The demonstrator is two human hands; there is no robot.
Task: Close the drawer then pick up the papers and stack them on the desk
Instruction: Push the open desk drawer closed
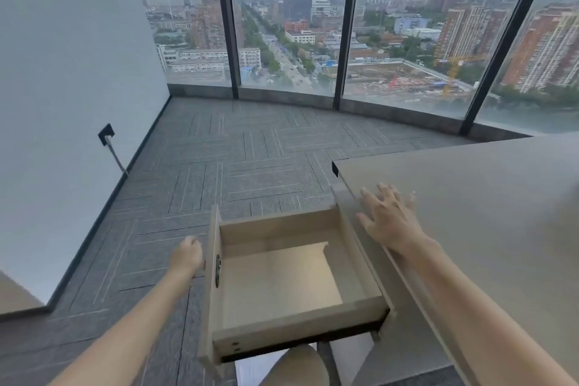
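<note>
A light wood drawer (282,332) stands pulled far out to the left of the beige desk (485,197), and its inside is bare. My left hand (187,255) is curled against the outer face of the drawer front, beside the dark lock fitting; whether it grips anything is hidden. Flat on the desk's left edge rests my right hand (387,219), fingers spread, holding nothing. No papers show on the desk top or the carpet. A pale patch (253,370) lies on the floor under the drawer, mostly hidden.
Grey patterned carpet (235,166) stretches to curved floor-to-ceiling windows (282,41). A white wall (69,72) on the left carries a dark socket with a cable (108,136). My knee (297,367) shows below the drawer.
</note>
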